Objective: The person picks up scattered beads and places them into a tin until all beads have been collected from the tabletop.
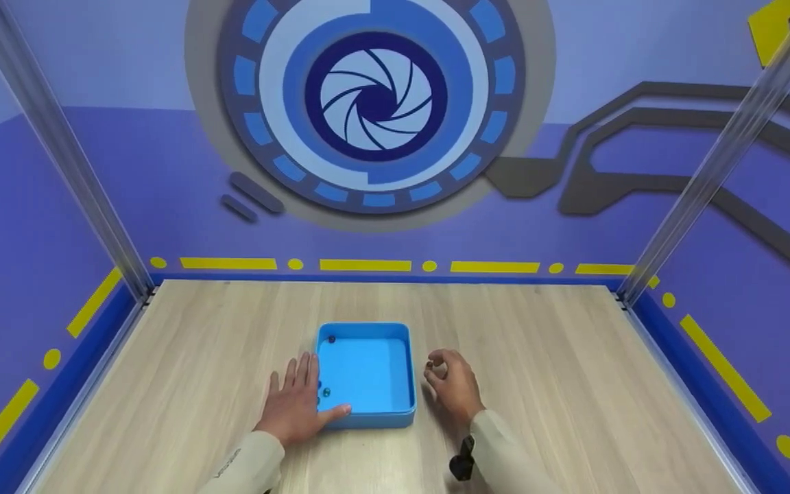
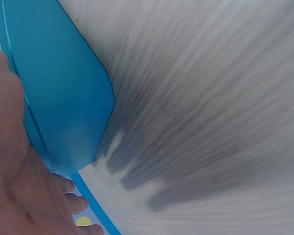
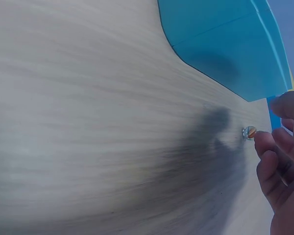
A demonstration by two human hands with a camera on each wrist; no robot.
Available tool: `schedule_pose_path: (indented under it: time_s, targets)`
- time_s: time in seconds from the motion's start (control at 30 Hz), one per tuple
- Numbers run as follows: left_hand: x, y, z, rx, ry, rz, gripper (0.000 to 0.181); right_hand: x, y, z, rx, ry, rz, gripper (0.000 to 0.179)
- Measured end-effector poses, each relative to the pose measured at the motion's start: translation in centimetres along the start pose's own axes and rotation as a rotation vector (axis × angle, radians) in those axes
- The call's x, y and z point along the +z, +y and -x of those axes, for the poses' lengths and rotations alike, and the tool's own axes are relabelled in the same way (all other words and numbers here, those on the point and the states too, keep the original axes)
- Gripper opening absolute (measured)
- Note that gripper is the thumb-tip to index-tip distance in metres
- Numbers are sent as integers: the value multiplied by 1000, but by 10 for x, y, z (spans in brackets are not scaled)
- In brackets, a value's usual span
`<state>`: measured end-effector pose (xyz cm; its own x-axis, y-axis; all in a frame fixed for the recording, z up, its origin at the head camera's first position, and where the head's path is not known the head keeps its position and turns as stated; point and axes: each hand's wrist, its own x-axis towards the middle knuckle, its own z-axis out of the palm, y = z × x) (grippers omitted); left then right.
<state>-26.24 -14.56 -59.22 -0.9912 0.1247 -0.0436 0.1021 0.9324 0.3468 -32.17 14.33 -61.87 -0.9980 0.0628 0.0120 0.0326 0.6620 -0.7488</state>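
A square blue box [image 1: 378, 420] stands on the table with several small glass marbles inside. A reddish marble [image 1: 331, 339] lies in its back left corner, and a greenish marble [image 1: 326, 392] is by the left wall, beside others partly hidden by the hand. My left hand [image 1: 293, 410] rests along the box's left rim, fingers straight and pointing away, thumb reaching over the front left corner. Just right of the box, my right hand [image 1: 455, 387] pinches a clear marble with an orange swirl [image 3: 250, 132] between thumb and index fingertip, its other fingers curled.
The light wooden table [image 1: 217, 343] extends around the box on every side. Metal posts [image 1: 700, 178] rise at its back corners. A purple and blue patterned wall [image 1: 127, 206] closes off the back and sides. A dark wrist device [image 1: 462, 460] sits at the right sleeve.
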Motion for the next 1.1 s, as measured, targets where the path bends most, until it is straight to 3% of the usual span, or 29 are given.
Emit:
schedule_pose_path:
  time_s: [0.2,1.1]
  targets:
    - [0,1,1,7,10,-5,113,0,4,2,-48,-16,-11,30]
    - [1,0,0,-11,-1,-11,114,5,5,-1,-34,-114,83,45]
